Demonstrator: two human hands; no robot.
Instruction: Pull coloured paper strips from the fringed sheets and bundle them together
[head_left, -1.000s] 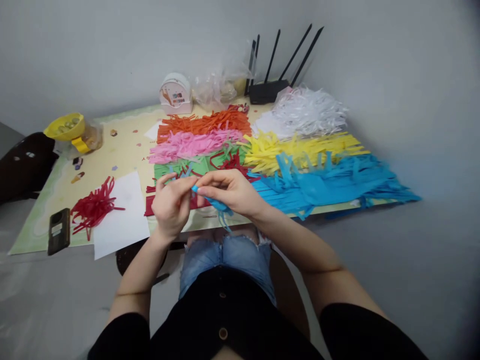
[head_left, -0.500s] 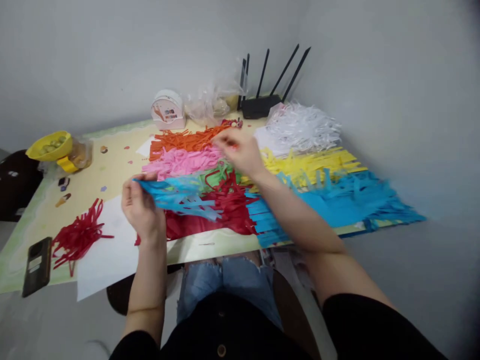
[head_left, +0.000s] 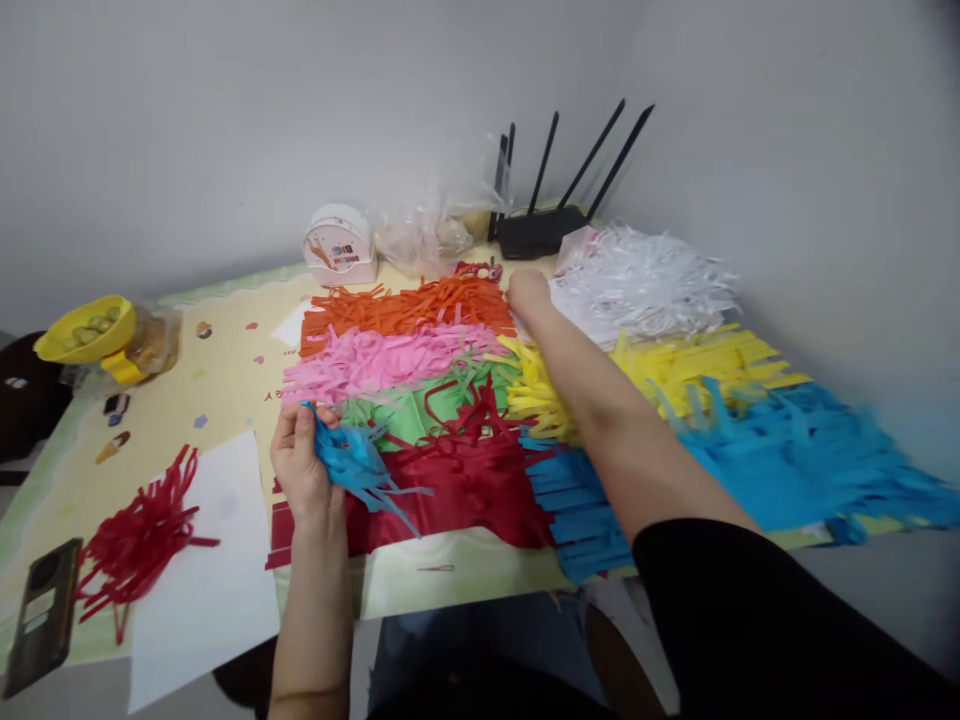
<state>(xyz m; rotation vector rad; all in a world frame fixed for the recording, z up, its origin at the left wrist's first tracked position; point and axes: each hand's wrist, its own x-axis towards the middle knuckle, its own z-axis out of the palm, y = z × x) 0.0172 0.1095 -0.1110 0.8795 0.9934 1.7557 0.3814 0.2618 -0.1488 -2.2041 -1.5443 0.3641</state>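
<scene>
Currently | left hand pinches blue fringe bundle, front-left of router | right hand just before router, grip cannot be told | best pinched firmly at gathered end, strips loose

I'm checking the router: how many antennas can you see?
5 antennas on the black router: two close together at its left end, one near the middle, two slanting at the right. Any behind these would be hidden.

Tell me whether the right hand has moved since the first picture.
Yes. The right hand has gone away from the body, toward the black router, and is now just in front of it.
</scene>
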